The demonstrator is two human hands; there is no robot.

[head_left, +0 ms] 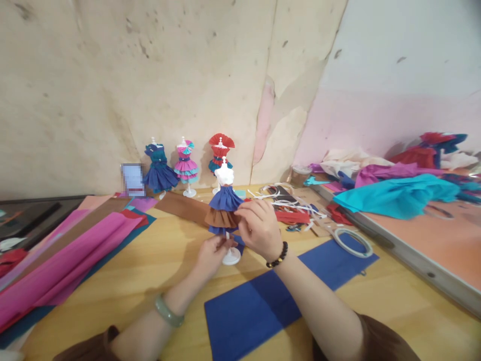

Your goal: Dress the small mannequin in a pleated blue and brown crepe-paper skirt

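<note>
A small white mannequin (224,175) on a round white base (231,257) stands on the wooden table (150,265). It wears a layered paper skirt (224,205), blue over brown. My right hand (258,228), with a dark bead bracelet at the wrist, pinches the skirt's right edge. My left hand (211,254), with a green bangle at the wrist, is closed around the mannequin's stand just below the skirt.
Three dressed mannequins (186,165) stand against the back wall. Pink, brown and blue paper sheets (67,250) lie at left, a blue sheet (270,301) lies in front, and a tape ring (353,242) with paper strips (296,205) sits at right. A tray (424,240) holds crumpled coloured paper.
</note>
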